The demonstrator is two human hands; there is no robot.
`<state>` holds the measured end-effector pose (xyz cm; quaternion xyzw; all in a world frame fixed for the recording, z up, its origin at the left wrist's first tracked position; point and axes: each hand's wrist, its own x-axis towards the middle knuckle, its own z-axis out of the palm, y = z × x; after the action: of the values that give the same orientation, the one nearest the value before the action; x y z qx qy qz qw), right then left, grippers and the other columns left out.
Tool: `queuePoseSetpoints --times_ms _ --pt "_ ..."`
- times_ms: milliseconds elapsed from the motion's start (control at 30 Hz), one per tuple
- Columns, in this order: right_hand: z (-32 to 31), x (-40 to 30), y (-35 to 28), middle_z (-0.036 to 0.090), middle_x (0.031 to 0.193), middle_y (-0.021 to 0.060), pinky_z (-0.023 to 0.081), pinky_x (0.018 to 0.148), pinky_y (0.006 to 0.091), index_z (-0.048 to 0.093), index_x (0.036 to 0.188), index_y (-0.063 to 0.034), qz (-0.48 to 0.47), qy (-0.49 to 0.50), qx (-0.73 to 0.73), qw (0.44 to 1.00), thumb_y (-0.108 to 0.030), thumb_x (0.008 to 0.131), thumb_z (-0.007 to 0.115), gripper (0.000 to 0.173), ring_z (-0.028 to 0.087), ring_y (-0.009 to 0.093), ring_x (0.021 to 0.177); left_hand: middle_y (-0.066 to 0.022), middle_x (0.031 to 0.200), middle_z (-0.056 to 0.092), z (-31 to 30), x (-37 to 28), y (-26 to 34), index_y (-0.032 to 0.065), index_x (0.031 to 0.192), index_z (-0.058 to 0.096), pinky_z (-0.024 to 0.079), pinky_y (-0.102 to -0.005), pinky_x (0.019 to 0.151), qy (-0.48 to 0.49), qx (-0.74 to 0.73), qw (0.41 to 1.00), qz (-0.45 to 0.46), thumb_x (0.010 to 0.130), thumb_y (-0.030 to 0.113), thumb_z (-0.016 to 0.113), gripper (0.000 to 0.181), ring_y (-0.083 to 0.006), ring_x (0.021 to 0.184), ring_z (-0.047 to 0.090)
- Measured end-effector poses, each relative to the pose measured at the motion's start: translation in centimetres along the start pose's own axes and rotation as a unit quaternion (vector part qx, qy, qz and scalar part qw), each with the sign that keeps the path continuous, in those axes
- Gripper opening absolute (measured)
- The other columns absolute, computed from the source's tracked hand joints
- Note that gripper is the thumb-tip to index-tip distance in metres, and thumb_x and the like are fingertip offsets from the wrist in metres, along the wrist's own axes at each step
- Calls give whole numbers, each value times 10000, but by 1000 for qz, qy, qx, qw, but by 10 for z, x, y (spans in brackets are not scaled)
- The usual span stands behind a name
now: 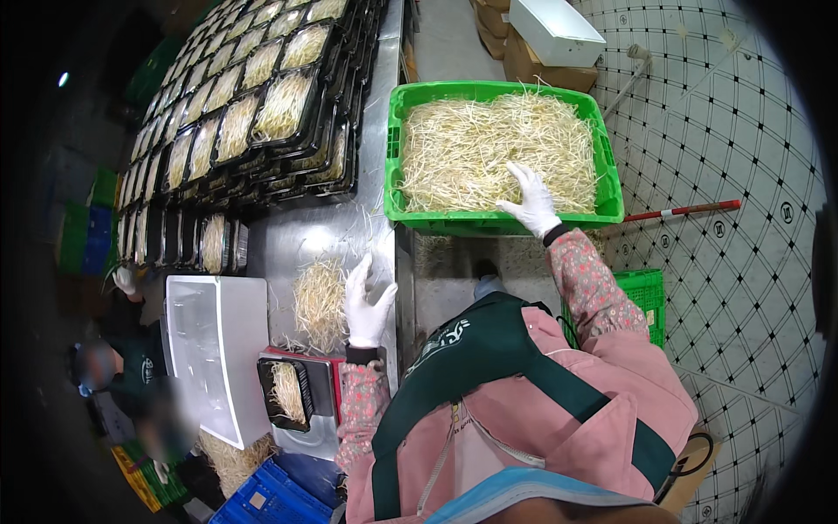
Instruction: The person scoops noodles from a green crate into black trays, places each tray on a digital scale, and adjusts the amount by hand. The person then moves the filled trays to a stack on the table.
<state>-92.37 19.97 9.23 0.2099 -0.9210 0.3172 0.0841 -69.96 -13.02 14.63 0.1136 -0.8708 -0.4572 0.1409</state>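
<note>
My right hand (535, 202), in a white glove, is over the near edge of a green plastic crate (419, 223) heaped with bean sprouts (497, 150). Its fingers are spread and hold nothing; whether they touch the sprouts I cannot tell. My left hand (366, 304), also gloved in white, is beside a loose pile of bean sprouts (321, 304) on the steel table (281, 239). Thumb and fingers stand apart with nothing between them. Nearer me, a black plastic tray (306, 399) partly filled with sprouts (286, 391) rests on a scale (321, 432).
Stacked black trays of sprouts (281, 108) fill the table's far left. A white foam box (245, 354) stands left of the scale, with a blue crate (272, 494) below. Another person (134, 367) is at the left. A red-and-white pole (687, 209) shows at the right.
</note>
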Motion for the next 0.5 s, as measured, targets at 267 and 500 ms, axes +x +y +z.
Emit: queuePoseSetpoints --times_ms 267,500 --pt "16 65 -2 332 1494 208 416 1037 512 248 1516 -132 -119 -278 -82 950 -353 603 863 1123 370 394 1354 -192 1521 304 144 175 32 125 1516 287 315 -380 1156 -252 77 956 126 640 118 858 1045 -353 1399 338" --pt "28 97 24 556 1287 181 506 916 426 477 1397 -111 -72 -391 27 917 -231 710 726 740 586 347 1119 -214 1238 583 187 204 14 76 1347 520 465 -422 1005 -310 213 927 8 584 226 902 867 -362 1172 571"
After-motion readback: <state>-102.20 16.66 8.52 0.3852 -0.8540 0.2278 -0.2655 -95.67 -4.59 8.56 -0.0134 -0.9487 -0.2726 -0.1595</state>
